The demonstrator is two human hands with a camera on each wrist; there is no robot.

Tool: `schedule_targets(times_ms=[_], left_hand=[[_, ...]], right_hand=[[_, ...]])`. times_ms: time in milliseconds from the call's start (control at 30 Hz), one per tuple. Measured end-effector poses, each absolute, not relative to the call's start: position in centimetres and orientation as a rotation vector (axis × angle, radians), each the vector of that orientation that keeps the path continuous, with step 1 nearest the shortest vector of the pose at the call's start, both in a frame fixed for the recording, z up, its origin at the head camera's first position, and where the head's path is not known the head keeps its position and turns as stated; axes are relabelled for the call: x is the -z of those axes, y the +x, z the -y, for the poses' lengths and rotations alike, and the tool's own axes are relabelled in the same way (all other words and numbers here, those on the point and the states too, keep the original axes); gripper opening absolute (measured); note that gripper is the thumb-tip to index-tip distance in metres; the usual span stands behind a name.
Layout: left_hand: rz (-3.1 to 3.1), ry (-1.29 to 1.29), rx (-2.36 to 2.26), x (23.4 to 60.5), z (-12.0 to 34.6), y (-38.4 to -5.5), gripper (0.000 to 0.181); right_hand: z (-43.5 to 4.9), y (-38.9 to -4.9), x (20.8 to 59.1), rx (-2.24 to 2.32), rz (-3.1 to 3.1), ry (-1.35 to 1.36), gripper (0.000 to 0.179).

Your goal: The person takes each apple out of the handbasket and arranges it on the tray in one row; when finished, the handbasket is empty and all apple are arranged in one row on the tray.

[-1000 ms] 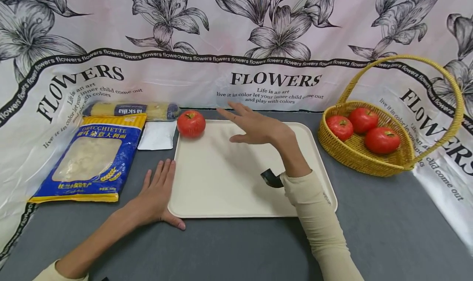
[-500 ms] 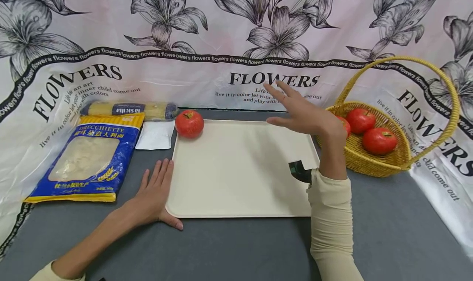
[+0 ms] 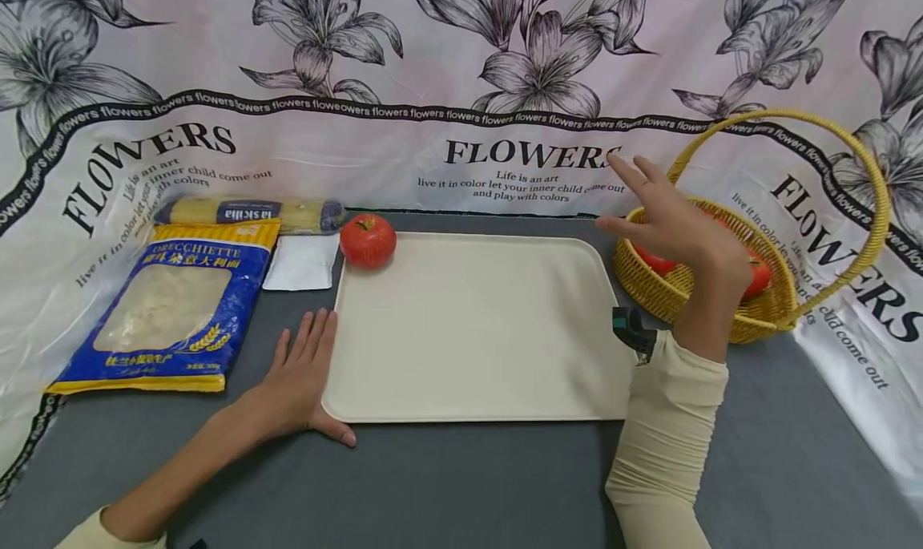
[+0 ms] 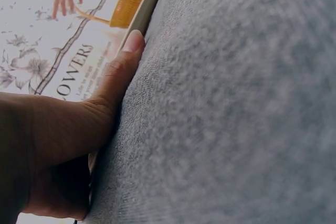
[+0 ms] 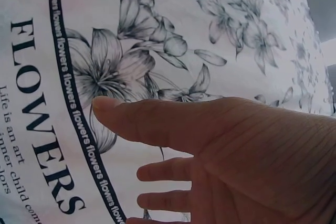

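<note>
My left hand lies flat on the grey table at the near left corner of a cream tray, fingers straight, thumb spread. In the left wrist view its thumb rests on the grey cloth. My right hand is raised over the left part of a yellow woven basket, fingers extended and holding nothing. Red tomatoes in the basket, such as one tomato, are partly hidden behind that hand. Another tomato sits at the tray's far left corner. The right wrist view shows the right palm before the flowered cloth.
A blue and yellow pasta bag lies left of the tray. Behind it is a spaghetti pack, with a white packet beside it. The basket's tall handle arches up at the right. A flowered cloth hangs behind.
My right hand has moved right, from above the tray to over the basket, with its fingers still extended. The left hand has stayed in place at the tray's corner.
</note>
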State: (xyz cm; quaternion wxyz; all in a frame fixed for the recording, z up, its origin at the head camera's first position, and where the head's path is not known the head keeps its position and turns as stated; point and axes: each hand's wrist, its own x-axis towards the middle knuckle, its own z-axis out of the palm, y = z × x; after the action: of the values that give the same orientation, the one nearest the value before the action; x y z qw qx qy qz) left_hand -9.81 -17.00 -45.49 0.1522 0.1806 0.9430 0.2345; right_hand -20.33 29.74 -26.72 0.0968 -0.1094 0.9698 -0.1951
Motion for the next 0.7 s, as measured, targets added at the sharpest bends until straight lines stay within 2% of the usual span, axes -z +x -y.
schedule_targets(times_ms=[400, 700], left_hand=[[-2.684, 0.493, -0.687, 46.4, 17.1, -9.0, 0.171], [-2.679, 0.514, -0.676, 45.7, 16.9, -9.7, 0.169]], right_hand=[[-31.7, -19.8, 28.3, 0.596, -2.866, -0.240, 0.093], [-33.7, -20.0, 27.8, 0.632, -2.899, -0.228, 0.092]])
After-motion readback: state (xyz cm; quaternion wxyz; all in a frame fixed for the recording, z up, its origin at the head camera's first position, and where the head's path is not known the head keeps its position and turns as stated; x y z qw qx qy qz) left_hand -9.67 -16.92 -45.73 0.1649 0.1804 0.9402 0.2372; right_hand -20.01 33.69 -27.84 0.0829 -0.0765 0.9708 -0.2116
